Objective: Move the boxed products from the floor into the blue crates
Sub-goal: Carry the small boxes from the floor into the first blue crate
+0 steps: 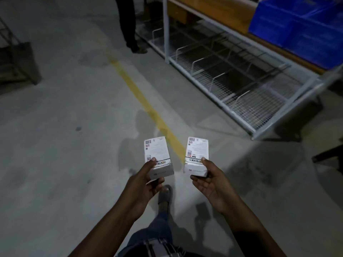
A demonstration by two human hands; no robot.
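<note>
Boxes held over the floor, left hand gripped left box, right hand gripped right box, blue crates sat on rack shelf, contents hidden

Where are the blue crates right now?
Head view, top right: the blue crates sit on the wooden shelf of the white rack, above its wire shelf.

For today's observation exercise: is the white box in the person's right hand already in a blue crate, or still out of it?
Out. The right hand grips the white box over the concrete floor; the blue crates sit apart on the shelf.
</note>
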